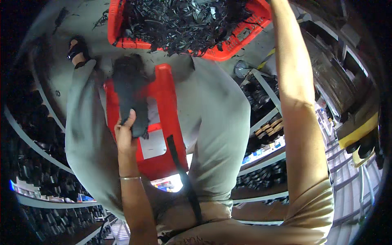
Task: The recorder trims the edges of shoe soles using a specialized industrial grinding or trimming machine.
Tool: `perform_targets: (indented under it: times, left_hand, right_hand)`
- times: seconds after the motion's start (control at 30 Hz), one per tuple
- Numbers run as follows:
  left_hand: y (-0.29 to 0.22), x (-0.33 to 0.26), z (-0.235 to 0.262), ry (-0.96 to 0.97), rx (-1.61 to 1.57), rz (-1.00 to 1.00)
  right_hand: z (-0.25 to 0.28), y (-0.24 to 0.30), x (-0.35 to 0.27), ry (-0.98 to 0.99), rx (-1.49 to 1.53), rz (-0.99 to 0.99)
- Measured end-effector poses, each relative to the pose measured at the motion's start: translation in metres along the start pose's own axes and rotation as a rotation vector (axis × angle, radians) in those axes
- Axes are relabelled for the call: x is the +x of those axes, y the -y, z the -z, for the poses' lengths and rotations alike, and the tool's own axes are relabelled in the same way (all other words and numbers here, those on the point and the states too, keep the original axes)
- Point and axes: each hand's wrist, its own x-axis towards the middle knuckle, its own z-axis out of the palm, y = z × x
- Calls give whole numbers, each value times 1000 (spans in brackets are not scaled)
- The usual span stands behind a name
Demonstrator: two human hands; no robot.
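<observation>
My left hand [125,127] grips the near end of a long, flat black piece shaped like a shoe sole [132,92], thumb on top. The piece lies lengthwise over a red plastic frame [166,104] with square openings, between my knees. Its far end looks blurred. My right forearm [295,69] stretches up past the right corner of a red basket [130,43]; the hand lies beyond the upper edge. Shredded black scraps [183,24] fill the basket.
Racks with many dark pieces [53,175] stand on the left, and shelves with black pieces [265,175] on the right. A black strap [179,163] hangs near my lap. A yellow machine part [359,130] is at the far right. Black scraps litter the floor [87,24].
</observation>
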Motion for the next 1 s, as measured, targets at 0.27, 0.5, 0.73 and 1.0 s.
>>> perform_targets:
  times: [0.27, 0.5, 0.73, 1.0]
  left_hand:
    - [36, -55, 7, 309, 732, 266]
    - [126, 10, 96, 436, 1313, 330]
    - [95, -36, 5, 303, 1276, -38]
    - [12, -79, -145, 318, 1348, -286]
  right_hand:
    - [39, 31, -9, 10, -171, -82]
    - [58, 53, -22, -69, -154, -126]
    - [120, 117, -84, -82, -59, -452]
    - [210, 189, -118, -123, -246, -633]
